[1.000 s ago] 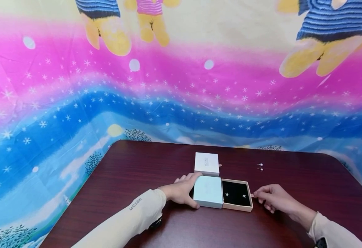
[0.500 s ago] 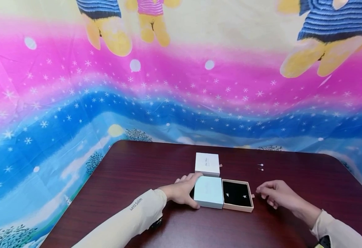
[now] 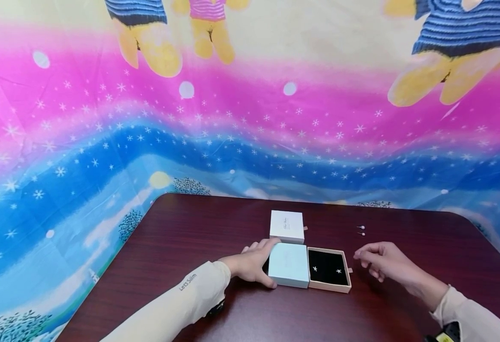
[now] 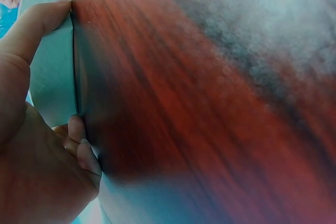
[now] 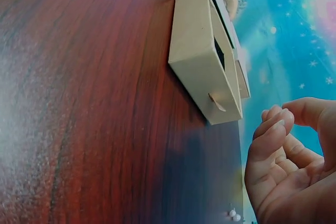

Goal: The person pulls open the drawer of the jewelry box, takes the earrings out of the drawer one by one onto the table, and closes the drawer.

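Observation:
My left hand (image 3: 250, 267) grips the left end of a pale mint jewelry box (image 3: 288, 265), thumb at its near side and fingers at its far side. In the left wrist view, the thumb (image 4: 39, 22) lies against the box edge. Out of the sleeve's right side sticks the drawer (image 3: 329, 288), with a black insert (image 3: 327, 281) bearing two small star-shaped earrings (image 3: 339, 271). A ribbon tab (image 5: 217, 102) hangs on the drawer's end. Just right of the tab, my right hand (image 3: 382, 262) hovers with loosely curled fingers, holding nothing.
Behind the mint box sits a white box (image 3: 286, 224) with dark lettering and its own tab. Two pearl earrings (image 3: 363, 231) lie at the back right of the dark wooden table (image 3: 198, 213). A printed cloth (image 3: 250, 118) hangs beyond the far edge.
My right hand has let go of the ribbon tab and moved slightly right and away from me. The left hand and the drawer stay where they were.

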The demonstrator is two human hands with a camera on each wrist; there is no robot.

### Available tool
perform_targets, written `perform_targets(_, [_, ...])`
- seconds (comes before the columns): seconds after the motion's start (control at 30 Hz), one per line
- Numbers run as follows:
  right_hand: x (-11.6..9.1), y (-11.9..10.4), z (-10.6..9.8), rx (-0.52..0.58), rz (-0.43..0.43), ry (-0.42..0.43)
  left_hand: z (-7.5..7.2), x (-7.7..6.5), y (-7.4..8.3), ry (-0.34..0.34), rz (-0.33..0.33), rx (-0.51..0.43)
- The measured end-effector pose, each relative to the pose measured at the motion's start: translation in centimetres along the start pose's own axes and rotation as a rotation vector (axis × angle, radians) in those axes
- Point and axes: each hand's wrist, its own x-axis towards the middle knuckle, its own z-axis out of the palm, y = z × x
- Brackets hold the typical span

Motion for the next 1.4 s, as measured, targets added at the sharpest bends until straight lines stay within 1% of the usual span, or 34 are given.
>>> perform_targets(0.4, [-0.2,-0.8,0.2,-0.009,-0.034,-0.007,0.0,-0.1,0.1,-0.004,-0.005,-0.001])
perform_targets(0.93, [-0.3,-1.6,0.8,-0.035,-0.047,0.002,-0.1,0.0,0.0,-0.008,-0.001,-0.006])
perform_targets(1.3, [-0.3,-1.8,1.6,-0.062,-0.122,0.007,-0.1,0.0,0.0,-0.003,0.002,0.002])
perform_targets(1.4, [-0.3,-1.9,1.8,-0.065,-0.124,0.014,-0.1,0.0,0.0,-0.004,0.003,0.001])
